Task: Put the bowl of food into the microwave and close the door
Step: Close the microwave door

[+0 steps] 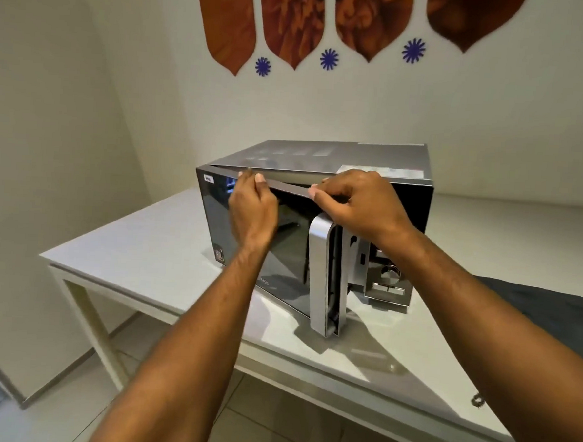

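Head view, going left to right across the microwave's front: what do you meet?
Left hand on the door's top edge → right hand on the same edge → silver door handle just below it → control knob → dark cloth on the table.

I see the microwave [324, 164], a dark box with a grey, glossy top, standing on the pale tabletop [138, 245] and turned at an angle to me. Its door [281, 251] is black and mirror-like, hinged on the left, and stands partly open, swung out toward me. A tall silver handle [317, 273] runs down the door's free right edge. Behind that edge I can make out the silver control panel [387, 281] with a round knob [391, 272]. A small white sticker sits at the door's top left corner. I cannot see the bowl of food; the cavity is hidden behind the door.
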Demonstrator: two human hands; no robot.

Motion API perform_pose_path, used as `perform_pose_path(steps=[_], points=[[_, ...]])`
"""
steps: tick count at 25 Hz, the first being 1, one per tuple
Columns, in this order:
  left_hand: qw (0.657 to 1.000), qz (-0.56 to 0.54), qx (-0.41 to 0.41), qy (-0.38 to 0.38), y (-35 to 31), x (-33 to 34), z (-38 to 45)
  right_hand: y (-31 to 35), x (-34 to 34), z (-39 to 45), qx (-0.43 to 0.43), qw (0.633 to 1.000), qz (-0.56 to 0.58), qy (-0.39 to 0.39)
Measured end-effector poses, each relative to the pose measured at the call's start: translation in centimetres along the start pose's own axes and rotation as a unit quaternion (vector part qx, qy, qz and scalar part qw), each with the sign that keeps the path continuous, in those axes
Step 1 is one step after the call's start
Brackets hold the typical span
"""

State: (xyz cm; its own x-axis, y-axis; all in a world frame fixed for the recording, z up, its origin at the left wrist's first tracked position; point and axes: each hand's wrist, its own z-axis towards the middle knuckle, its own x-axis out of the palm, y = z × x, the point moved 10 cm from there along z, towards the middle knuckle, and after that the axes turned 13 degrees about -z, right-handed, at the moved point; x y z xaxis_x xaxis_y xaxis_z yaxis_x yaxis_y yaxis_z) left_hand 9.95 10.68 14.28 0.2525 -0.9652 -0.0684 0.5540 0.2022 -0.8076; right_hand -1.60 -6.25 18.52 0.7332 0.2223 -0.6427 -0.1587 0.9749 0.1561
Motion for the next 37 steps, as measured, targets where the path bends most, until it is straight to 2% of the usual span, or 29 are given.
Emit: perform_pose_path(steps=[2, 4, 5, 9, 12, 15, 17, 23, 32, 35, 37], points=[[0.991, -0.079, 0.087, -0.057, -1.2, -0.2, -2.9, 1.0, -0.6, 0.0, -0.083, 0.993, -0.078, -0.004], [0.975, -0.105, 0.162, -0.106, -2.3, -0.1, -5.5, 0.8, -1.0, -0.1, -0.11, 0.988, -0.106, 0.0], [0.973, -0.119, 0.162, -0.112, -2.2, 0.4, -6.4, 0.3, -1.2, -0.2, -0.108, 0.987, -0.115, 0.001], [0.985, -0.158, 0.065, -0.01, -0.7, 5.7, -8.4, -2.8, -1.9, -0.2, -0.025, 0.979, -0.202, 0.006], [0.989, -0.148, -0.016, 0.021, 0.5, 8.5, -9.2, -5.8, -2.5, 0.1, 0.077, 0.953, -0.29, 0.028], [0.966, -0.221, -0.087, 0.099, 1.2, 12.1, -9.9, -7.6, -2.3, 0.0, 0.143, 0.929, -0.333, 0.072], [0.954, -0.249, -0.113, 0.121, 1.6, 13.4, -10.3, -8.2, -2.0, -0.2, 0.166, 0.925, -0.331, 0.085], [0.939, -0.296, -0.127, 0.121, 1.9, 14.9, -10.2, -8.4, -1.7, 0.2, 0.181, 0.922, -0.335, 0.065], [0.96, -0.239, -0.1, 0.105, 1.5, 15.2, -9.7, -8.6, -2.3, 0.7, 0.209, 0.913, -0.348, 0.039], [0.962, -0.223, -0.106, 0.113, 1.4, 15.6, -10.0, -8.8, -2.3, 0.2, 0.185, 0.918, -0.35, 0.023], [0.98, -0.167, -0.052, 0.093, 0.3, 14.5, -10.7, -8.7, -2.3, -1.1, 0.119, 0.942, -0.315, -0.001]])
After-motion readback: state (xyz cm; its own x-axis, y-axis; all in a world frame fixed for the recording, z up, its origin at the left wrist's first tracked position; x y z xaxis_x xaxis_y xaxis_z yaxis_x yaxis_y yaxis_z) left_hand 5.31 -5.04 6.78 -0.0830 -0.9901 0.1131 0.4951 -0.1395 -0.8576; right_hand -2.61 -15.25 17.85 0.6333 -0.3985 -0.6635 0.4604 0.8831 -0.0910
